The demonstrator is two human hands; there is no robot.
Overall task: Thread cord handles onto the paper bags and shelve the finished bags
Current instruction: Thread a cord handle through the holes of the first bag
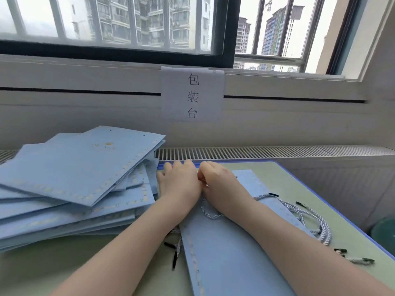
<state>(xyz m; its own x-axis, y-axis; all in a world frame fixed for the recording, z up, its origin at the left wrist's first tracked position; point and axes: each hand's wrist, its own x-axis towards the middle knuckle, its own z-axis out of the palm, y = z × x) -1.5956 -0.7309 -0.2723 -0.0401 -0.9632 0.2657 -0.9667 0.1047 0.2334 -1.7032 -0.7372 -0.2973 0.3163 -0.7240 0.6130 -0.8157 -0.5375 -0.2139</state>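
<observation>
In the head view, a flat light-blue paper bag [224, 248] is lying on the pale green counter [277, 180], running from the near edge away toward the window, and both forearms are reaching over it. The left hand [179, 180] is resting at the bag's far end with its fingers curled downward; its grip is facing away from the camera, so I cannot tell whether it is holding anything. The right hand [215, 178] is sitting just beside it, touching it, with fingertips bunched as if pinching something small at the bag's top edge, though what it is pinching is hidden. A loop of twisted blue-white cord [210, 213] is lying on the bag between the two wrists. To the right, a bundle of loose cord handles [307, 218] with black tips is lying on the counter, partly overlapping the bag's right edge. To the left, an untidy stack of flat blue bags [77, 180] is sitting, touching the left hand. On the wall behind, a paper sign [192, 94] with Chinese characters is hanging under the window.
</observation>
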